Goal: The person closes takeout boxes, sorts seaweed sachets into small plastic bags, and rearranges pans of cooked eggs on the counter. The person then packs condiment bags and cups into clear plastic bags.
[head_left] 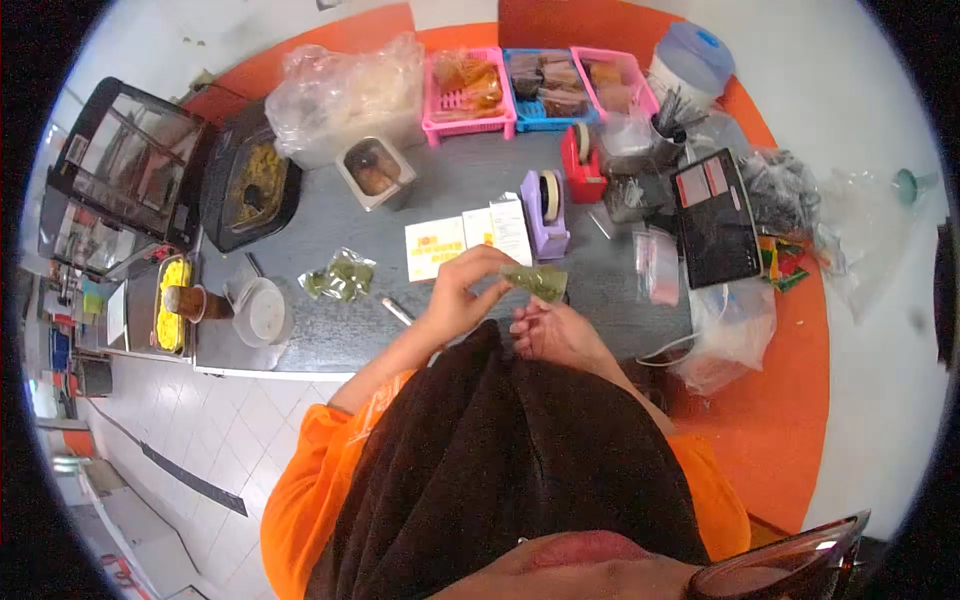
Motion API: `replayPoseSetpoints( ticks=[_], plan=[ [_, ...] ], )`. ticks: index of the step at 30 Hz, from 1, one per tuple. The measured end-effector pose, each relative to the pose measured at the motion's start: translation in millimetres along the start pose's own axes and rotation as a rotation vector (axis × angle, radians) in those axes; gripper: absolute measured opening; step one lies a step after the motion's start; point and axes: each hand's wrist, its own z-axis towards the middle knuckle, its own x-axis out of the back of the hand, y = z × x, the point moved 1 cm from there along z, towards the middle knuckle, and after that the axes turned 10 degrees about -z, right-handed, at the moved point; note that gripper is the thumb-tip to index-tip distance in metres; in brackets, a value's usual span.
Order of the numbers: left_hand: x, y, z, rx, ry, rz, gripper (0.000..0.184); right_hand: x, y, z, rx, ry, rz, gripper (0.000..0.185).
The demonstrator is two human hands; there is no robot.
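**Hands apart, green packet (pixel 538 281) between them**

Above the dark table (pixel 330 235), white printed items (pixel 437 247) lie just beyond the left hand (pixel 467 293). This hand is nearly closed, thumb and fingers clamped on the packet's left end, wrist angled inward. The right hand (pixel 560 335), fingers curled, palm partly upturned, is at the packet's lower edge; whether it grips cannot be determined. A green-filled bag (pixel 341 277) lies left of the left hand, a pen (pixel 397 311) nearer to it.

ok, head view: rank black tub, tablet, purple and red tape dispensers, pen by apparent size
1. Black tub
2. Tablet
3. Purple tape dispenser and red tape dispenser: too alike to rank
4. Pen
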Motion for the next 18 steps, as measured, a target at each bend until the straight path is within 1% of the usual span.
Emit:
replayPoseSetpoints(
  ticks=[1,2,5,6,8,9,10,11,13,14,17,18],
  plan=[
    [2.0,5.1,-2.8,-0.014,0.022,0.013,0.026,-4.2,2.3,3.3,-0.020,-0.070,0.107,0.023],
    [4.5,8.6,-5.8,-0.078,0.023,0.042,0.027,-7.9,7.2,4.4,-0.050,-0.130,0.221,0.023],
    [16.2,14.9,-19.2,-0.242,0.021,0.127,0.030,-23.6,14.8,8.8,-0.027,-0.154,0.153,0.023],
    [21.8,15.6,-22.8,-0.303,0.014,0.159,0.030,-26.1,17.7,14.4,0.004,-0.210,0.131,0.019],
    [35.0,12.8,-32.3,-0.413,-0.036,0.245,0.031,-31.8,21.6,17.5,0.115,0.130,-0.176,0.017],
    [43.2,14.7,-40.6,-0.381,-0.084,0.297,0.033,-37.6,23.5,21.1,0.174,0.292,-0.335,0.016],
    [52.6,18.7,-48.8,-0.347,-0.134,0.349,0.036,-26.7,25.8,28.5,0.212,0.231,-0.420,0.015],
    [62.2,21.7,-57.8,-0.313,-0.187,0.397,0.038,-20.1,27.3,34.8,0.184,0.161,-0.421,0.016],
    [82.4,9.3,-88.4,-0.207,-0.117,0.477,0.035,-20.9,30.9,49.7,0.135,0.026,-0.415,0.019],
    [95.8,3.3,-105.9,-0.140,-0.066,0.524,0.033,-28.8,31.0,58.9,0.142,-0.008,-0.511,0.020],
    [136.0,-13.4,-151.9,0.076,0.078,0.627,0.031,-35.2,43.2,111.0,0.225,0.213,-1.022,0.020],
    [147.8,-26.0,-173.0,0.148,0.118,0.632,0.031,-43.3,48.1,132.6,0.302,0.179,-1.166,0.021]
  ],
)
